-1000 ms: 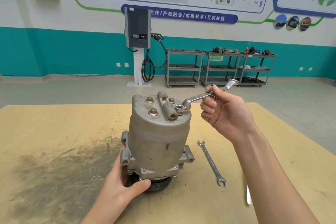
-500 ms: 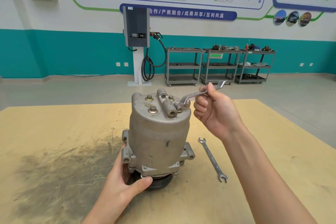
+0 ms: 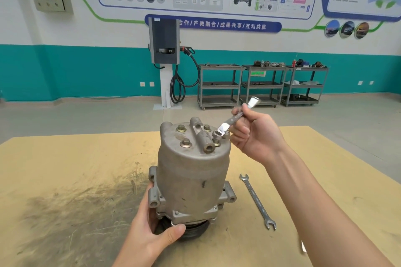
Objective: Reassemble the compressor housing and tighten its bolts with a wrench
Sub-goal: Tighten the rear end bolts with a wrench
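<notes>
Bolt-tightening underway – right hand (image 3: 256, 134) grips the wrench (image 3: 233, 119) on a bolt (image 3: 217, 135) atop the compressor housing (image 3: 193, 171), left hand (image 3: 152, 232) clasps its base on the tabletop (image 3: 65, 169) – next, probably another swing

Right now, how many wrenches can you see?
2. One wrench is in the right hand, its ring end at a bolt on top of the compressor. The other wrench lies on the table, right of the compressor.
</notes>
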A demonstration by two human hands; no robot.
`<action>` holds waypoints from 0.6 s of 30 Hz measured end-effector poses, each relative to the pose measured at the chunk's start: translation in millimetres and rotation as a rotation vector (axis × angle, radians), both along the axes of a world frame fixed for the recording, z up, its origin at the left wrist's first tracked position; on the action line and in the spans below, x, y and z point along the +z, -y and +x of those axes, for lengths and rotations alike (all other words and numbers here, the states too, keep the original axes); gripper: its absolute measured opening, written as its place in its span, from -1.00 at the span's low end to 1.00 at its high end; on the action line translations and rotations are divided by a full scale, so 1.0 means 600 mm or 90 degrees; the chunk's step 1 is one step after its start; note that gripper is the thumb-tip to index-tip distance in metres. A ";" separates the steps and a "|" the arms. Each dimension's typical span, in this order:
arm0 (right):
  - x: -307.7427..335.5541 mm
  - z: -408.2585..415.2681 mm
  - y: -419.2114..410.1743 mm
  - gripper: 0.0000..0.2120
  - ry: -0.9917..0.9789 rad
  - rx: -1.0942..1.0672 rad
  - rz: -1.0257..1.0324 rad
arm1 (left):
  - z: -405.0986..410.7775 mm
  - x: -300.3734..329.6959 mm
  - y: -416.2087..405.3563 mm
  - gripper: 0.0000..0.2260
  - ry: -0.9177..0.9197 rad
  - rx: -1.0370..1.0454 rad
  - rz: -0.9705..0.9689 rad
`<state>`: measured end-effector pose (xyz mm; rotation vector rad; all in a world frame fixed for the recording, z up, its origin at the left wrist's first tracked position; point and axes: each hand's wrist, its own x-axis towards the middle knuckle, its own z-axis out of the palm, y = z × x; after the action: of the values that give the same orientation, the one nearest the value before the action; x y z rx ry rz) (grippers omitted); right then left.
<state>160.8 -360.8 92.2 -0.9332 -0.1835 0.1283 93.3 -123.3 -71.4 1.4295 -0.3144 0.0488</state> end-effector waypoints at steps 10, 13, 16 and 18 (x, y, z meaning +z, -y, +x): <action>0.037 0.041 -0.015 -0.65 -0.019 0.131 -0.189 | -0.005 0.006 0.001 0.25 -0.005 0.004 -0.008; 0.044 0.049 -0.019 -0.65 -0.003 0.172 -0.248 | -0.007 0.009 0.001 0.32 -0.010 0.006 -0.003; 0.044 0.052 -0.020 -0.68 -0.007 0.191 -0.281 | -0.006 0.007 0.000 0.30 -0.008 0.003 -0.007; 0.033 0.049 -0.018 -0.69 -0.013 0.163 -0.249 | -0.005 0.007 0.000 0.26 0.000 -0.001 -0.007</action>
<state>190.1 -349.8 112.2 -1.2946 -0.2643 0.4223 90.2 -123.5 -67.3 1.4176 -0.3146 0.0495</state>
